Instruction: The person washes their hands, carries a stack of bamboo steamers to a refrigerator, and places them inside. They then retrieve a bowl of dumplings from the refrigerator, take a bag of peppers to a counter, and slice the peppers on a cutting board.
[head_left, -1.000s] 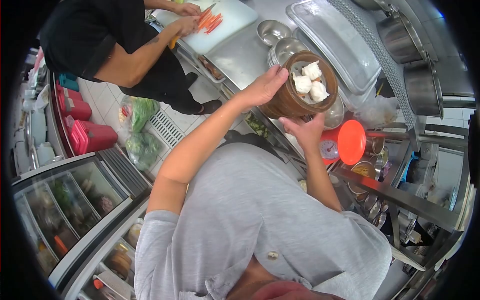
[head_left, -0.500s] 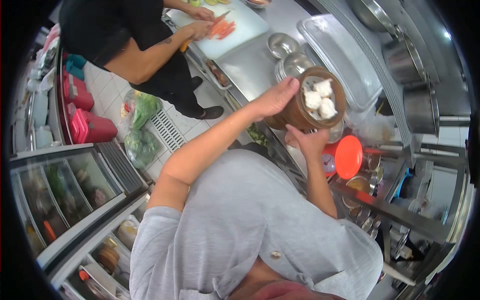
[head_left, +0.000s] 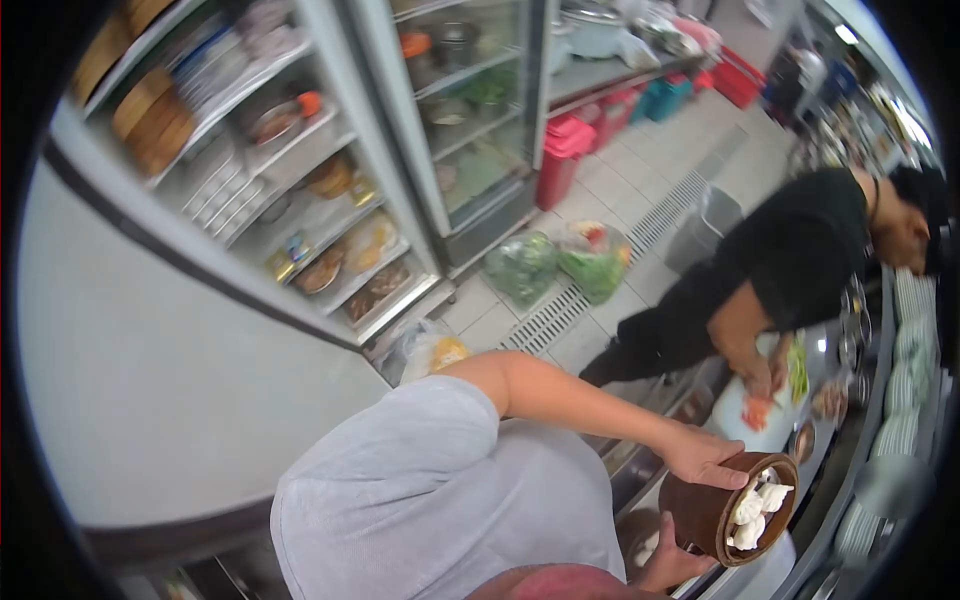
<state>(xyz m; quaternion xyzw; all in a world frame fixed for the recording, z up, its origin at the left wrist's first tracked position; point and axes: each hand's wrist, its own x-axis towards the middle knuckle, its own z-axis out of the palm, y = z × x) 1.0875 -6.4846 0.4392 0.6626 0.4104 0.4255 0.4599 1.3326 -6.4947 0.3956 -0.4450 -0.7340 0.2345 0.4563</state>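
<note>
From the head view, the person in the grey shirt holds a round brown steamer basket (head_left: 722, 507) low at the right of the picture, tipped on its side so the white dumplings (head_left: 752, 508) inside face outward. The left hand (head_left: 705, 462) lies over the basket's upper wall, its fingers (head_left: 728, 478) pressed together and curled onto the rim; the right hand (head_left: 670, 560) cups the basket from beneath, fingers closed against its underside, though part of that hand is hidden. Just beyond the basket runs a steel counter (head_left: 845, 440) with a white cutting board (head_left: 745, 425) on it, where a co-worker in black (head_left: 790, 255) bends over orange and green vegetables. Stacked plates (head_left: 905, 400) line the counter's far edge. The floor is pale tile with a long drain grate (head_left: 600, 290) and two bags of greens (head_left: 560, 262) beside it. Glass-door refrigerators (head_left: 350, 170) fill the left, shelves crowded with bowls and containers, and red bins (head_left: 562, 150) stand near their base
</note>
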